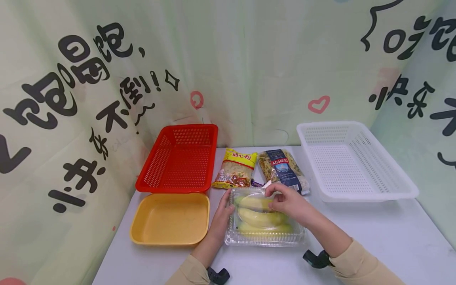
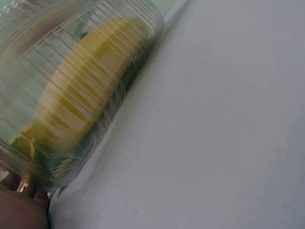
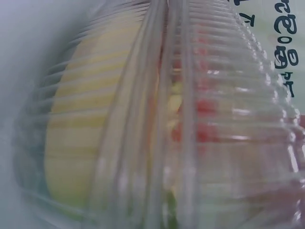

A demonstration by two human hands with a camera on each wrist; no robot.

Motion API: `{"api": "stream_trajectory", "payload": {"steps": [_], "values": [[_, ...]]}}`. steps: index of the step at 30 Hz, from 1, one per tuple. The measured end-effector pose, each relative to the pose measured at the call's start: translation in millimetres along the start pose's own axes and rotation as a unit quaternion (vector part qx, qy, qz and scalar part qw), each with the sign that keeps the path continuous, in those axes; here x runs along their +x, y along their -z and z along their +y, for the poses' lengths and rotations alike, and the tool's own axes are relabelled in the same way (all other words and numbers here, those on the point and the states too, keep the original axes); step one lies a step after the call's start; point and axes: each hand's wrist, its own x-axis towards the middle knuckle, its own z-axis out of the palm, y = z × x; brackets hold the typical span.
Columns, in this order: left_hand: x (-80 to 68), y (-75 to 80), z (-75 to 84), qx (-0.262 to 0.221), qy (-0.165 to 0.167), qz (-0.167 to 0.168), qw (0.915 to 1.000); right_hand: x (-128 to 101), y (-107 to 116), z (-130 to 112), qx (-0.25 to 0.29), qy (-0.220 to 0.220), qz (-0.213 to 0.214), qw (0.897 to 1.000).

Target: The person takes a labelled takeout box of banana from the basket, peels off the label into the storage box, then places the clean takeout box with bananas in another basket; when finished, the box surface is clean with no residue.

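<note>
A clear plastic clamshell box (image 1: 265, 239) of bananas (image 1: 261, 218) lies on the table in front of the person. My left hand (image 1: 221, 215) grips its left side, thumb over the lid's edge. In the left wrist view, fingers (image 2: 21, 202) show at the corner of the ribbed box (image 2: 81, 90). My right hand (image 1: 290, 204) is over the right back of the lid, index finger and thumb bent; I cannot tell whether they pinch it. The right wrist view shows the box's long rims (image 3: 164, 143) close up, standing slightly apart, but not the hand.
Behind the box lie a yellow-topped pasta bag (image 1: 236, 168), an AGNESI pasta bag (image 1: 283, 168) and a small purple-wrapped item (image 1: 255, 183). On the left are a red basket (image 1: 178, 184) and a yellow tub (image 1: 171, 219). A white basket (image 1: 368, 194) stands on the right.
</note>
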Motion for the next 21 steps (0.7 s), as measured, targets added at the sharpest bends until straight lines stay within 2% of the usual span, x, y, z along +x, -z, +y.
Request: {"api": "stream_trajectory", "payload": {"steps": [3, 9, 16, 21], "values": [[-0.1, -0.9, 1.3, 0.003, 0.002, 0.006, 1.0, 0.4, -0.4, 0.6, 0.008, -0.003, 0.014, 1.0], [-0.5, -2.1, 3.6, 0.018, 0.004, 0.015, 0.9997, 3.1, 0.3, 2.7, 0.075, -0.018, 0.034, 0.996], [-0.5, -2.4, 3.1, 0.019, 0.005, 0.015, 0.9997, 3.4, 1.0, 3.1, 0.031, -0.042, 0.036, 0.998], [-1.3, -2.7, 4.4, 0.014, 0.002, 0.012, 0.9998, 1.3, -0.3, -0.1, 0.011, -0.031, 0.037, 0.999]]}}
